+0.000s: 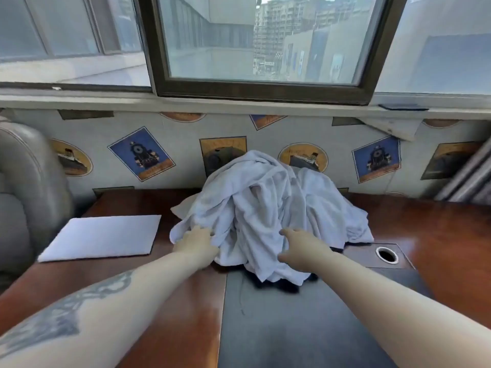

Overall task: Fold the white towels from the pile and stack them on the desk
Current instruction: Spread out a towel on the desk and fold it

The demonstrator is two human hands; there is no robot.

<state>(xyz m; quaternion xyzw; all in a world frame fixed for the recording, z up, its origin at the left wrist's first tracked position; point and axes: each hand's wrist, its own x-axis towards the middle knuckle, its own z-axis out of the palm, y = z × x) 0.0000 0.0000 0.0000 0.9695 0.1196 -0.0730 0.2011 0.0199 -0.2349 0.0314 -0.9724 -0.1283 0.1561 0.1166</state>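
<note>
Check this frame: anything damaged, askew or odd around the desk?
Yes. The wallpaper under the windowsill at upper right has peeled away and its corner hangs loose. The towel pile is heaped, as expected; something dark shows under its near edge.

Daylit window above train-and-ship patterned wallpaper; grey leather chair at left.

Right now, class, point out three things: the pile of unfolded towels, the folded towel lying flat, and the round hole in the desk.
Towel pile [265, 197], head view: middle of the heap.
Folded towel [102, 237], head view: centre of its flat top.
Round hole [387, 254], head view: its dark opening.
</note>
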